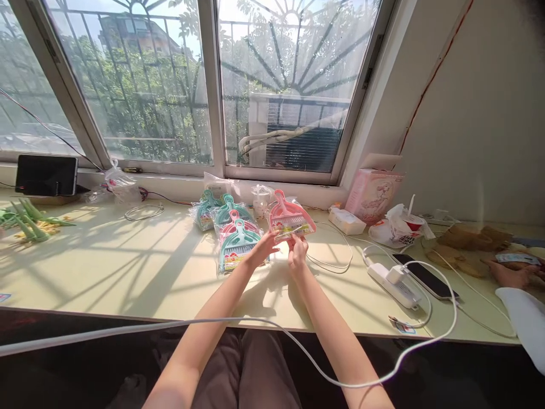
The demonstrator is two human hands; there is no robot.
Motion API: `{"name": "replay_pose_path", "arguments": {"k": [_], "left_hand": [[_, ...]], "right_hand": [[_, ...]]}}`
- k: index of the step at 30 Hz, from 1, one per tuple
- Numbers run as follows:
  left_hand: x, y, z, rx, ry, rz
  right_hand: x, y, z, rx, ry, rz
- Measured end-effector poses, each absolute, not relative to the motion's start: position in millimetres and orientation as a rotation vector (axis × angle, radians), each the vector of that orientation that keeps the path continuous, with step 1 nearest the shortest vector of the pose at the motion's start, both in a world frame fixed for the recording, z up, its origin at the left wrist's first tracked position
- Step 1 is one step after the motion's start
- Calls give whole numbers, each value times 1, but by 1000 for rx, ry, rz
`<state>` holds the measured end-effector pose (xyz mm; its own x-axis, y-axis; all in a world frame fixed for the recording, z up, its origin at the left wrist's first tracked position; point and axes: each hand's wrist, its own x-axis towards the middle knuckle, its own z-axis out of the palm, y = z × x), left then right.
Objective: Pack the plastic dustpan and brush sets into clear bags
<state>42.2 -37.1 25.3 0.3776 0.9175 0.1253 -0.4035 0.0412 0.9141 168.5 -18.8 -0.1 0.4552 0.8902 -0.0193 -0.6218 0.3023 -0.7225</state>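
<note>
A pink mini dustpan and brush set point(292, 213) in a clear wrapper is raised over the table, its handle pointing toward the window. My left hand point(264, 245) grips its lower left corner between thumb and fingers. At the bottom edge, my right hand point(298, 249) is closed on the wrapper. Just left of my hands, more wrapped dustpan sets lie overlapped: a teal dustpan set point(240, 244) in front, a pink one point(232, 225) partly covered behind it, and further teal dustpan sets point(207, 207) toward the window.
A power strip point(394, 285), a phone point(426, 276) and white cables lie right. Behind them stand a tissue pack point(347, 220), pink box point(374, 193) and takeaway bag point(400, 227). Another person's hand point(513, 275) shows far right. A white cable point(170, 325) crosses before my forearms.
</note>
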Motion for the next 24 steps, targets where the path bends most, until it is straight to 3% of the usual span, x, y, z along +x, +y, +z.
{"name": "replay_pose_path", "arguments": {"k": [5, 12, 19, 24], "left_hand": [[40, -29, 22, 947, 655, 1345], [41, -40, 21, 1173, 584, 1029], [42, -27, 16, 1233, 953, 1261], [23, -19, 14, 1081, 989, 1361]], "right_hand": [[172, -14, -6, -684, -654, 1089], [178, -8, -12, -699, -718, 979], [176, -10, -4, -722, -851, 1025], [193, -13, 7, -1000, -1048, 957]]}}
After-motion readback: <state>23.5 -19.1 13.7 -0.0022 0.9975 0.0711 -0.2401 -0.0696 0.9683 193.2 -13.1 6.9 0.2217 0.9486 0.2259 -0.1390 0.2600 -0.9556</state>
